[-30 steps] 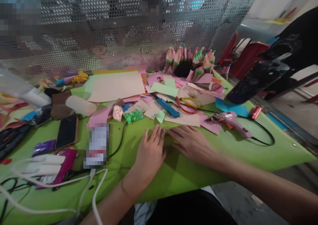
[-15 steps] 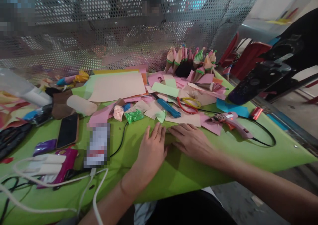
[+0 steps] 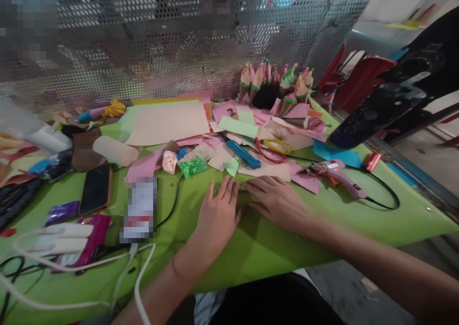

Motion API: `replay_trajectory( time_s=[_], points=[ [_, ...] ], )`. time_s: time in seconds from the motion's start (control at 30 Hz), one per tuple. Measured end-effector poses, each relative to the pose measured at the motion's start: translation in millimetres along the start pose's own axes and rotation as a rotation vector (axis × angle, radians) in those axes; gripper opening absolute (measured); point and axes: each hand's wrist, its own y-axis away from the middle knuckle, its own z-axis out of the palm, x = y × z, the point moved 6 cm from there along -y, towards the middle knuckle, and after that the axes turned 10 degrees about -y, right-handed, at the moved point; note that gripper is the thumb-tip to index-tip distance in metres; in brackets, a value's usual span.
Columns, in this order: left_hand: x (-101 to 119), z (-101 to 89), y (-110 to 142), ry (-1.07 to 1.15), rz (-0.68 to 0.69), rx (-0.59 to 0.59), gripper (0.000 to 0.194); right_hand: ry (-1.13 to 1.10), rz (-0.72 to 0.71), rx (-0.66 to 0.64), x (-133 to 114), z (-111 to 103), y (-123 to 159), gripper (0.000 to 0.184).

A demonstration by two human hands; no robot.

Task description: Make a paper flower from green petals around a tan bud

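Note:
Both my hands lie flat on the green sheet (image 3: 272,248) that covers the table. My left hand (image 3: 217,213) has its fingers stretched forward and pressed down. My right hand (image 3: 278,198) rests beside it, fingers pointing left and spread, its tips close to the left hand's fingertips. Neither hand holds anything. Just beyond the fingers lie paper scraps, a crumpled green foil piece (image 3: 192,166) and a blue craft knife (image 3: 243,154).
Red and yellow scissors (image 3: 271,151) and a pink glue gun (image 3: 337,173) with a black cord lie to the right. A phone (image 3: 95,189), white cables (image 3: 82,263) and a magenta pouch (image 3: 91,239) sit left. Paper cones (image 3: 276,83) stand by the perforated metal screen (image 3: 172,38).
Both hands have stayed flat on the green sheet, shifting only slightly forward; the view has tilted a little.

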Motion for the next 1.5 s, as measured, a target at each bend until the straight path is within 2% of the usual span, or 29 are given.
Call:
replay_trajectory(
  time_s=[0.2,0.37,0.57,0.73,0.93,1.5],
  points=[
    [2.8,-1.1,2.7,-0.018,0.009,-0.005,0.053,0.014,-0.012,-0.002,-3.0,0.3,1.3,0.038],
    [1.3,-2.4,0.7,-0.017,0.0,-0.002,0.051,0.02,-0.001,0.002,-2.1,-1.4,-1.2,0.033],
    [2.6,-1.2,3.5,-0.034,0.015,0.008,0.053,0.016,-0.02,-0.014,-4.0,1.3,1.9,0.039],
    [0.2,1.3,-3.3,-0.042,0.01,0.0,0.052,0.033,0.014,0.012,0.3,1.4,-0.9,0.035],
    [4.4,2.0,3.6,-0.065,0.007,0.004,0.054,0.028,-0.038,0.004,-4.2,4.6,3.6,0.039],
    [2.4,-0.3,-3.9,-0.064,0.006,0.013,0.052,-0.012,0.007,0.029,4.4,-1.7,0.6,0.035]
  ],
)
